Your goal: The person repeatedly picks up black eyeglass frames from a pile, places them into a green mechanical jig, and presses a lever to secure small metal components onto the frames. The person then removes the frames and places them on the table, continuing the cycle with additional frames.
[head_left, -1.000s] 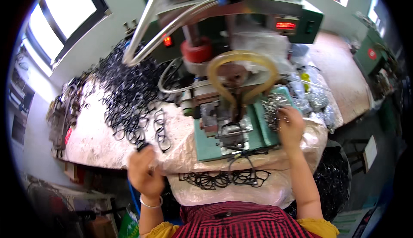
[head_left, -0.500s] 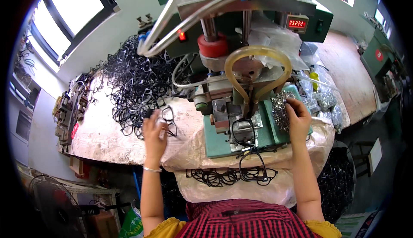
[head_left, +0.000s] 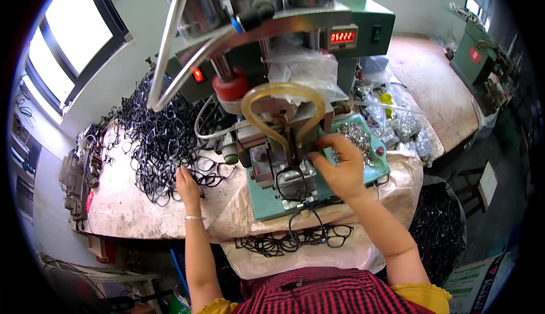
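My left hand point(head_left: 188, 184) reaches into the near edge of a big heap of black eyeglass frames point(head_left: 162, 135) on the bench, fingers lying on loose frames; I cannot tell if it grips one. My right hand point(head_left: 339, 168) is at the green press machine point(head_left: 318, 41), fingertips pinched together beside the fixture under the looped yellow hose point(head_left: 282, 95). A black eyeglass frame point(head_left: 291, 179) sits on that fixture, just left of my right fingers. Whatever those fingers pinch is too small to see. Small shiny metal parts point(head_left: 357, 137) lie heaped behind my right hand.
Several finished black frames point(head_left: 295, 237) lie on the plastic sheet at the bench's front edge. Bags of metal parts point(head_left: 406, 126) stand to the right. A wooden bench point(head_left: 437, 81) extends far right, a window point(head_left: 74, 36) is at left, and a second green machine point(head_left: 477, 50) is far right.
My right hand moved left from the metal parts heap to the fixture. My left hand dropped from the frame near the machine toward the near edge of the heap.
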The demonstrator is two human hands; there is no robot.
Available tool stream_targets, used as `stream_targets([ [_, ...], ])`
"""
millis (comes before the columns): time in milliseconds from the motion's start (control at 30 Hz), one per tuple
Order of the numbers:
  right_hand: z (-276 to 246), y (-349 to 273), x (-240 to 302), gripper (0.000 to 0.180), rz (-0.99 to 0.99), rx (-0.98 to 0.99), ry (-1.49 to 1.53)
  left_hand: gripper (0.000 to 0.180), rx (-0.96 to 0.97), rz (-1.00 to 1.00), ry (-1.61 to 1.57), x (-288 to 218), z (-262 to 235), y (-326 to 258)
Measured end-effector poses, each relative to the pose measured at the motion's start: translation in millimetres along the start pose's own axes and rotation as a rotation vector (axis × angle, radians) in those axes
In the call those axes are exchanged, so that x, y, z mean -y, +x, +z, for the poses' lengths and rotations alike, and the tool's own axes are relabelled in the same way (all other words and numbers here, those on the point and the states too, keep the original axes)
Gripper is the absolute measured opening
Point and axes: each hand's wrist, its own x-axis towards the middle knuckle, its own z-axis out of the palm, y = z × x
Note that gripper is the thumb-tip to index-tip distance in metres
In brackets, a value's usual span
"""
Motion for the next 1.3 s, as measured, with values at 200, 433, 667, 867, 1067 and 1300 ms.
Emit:
stream_targets([
  [200,17.1,-13.8,-5.6,0.05,0.168,-0.074,0.222,0.02,0.102,-0.14,-0.683,-90.4,-7.8,-49.9],
  [433,21.8,-4.3,27.8,0.06,0.212,0.015,0.367,0.015,-0.051,0.629,-0.858,-234.2,-65.8,-82.0],
  [667,-21.2,-3.5,19.6,0.031,0.121,0.177,-0.069,0.026,0.429,0.995,-0.477,-259.2,-49.0,-109.6],
  [867,-75.2,-23.7,-83.2,0.022,-0.063,-0.023,-0.857,0.023,0.481,1.18,-0.45,-253.9,-8.1,-105.6],
  [1067,-48.1,-5.1,-77.9,0.021,-0.256,0.282,-0.812,0.025,0.532,1.15,-0.41,-254.8,-17.0,-104.5],
  [1300,-74.0,-6.7,-98.8,0.009,-0.107,-0.182,-0.613,0.031,0.269,0.93,-0.267,-220.3,-64.6,-153.1],
])
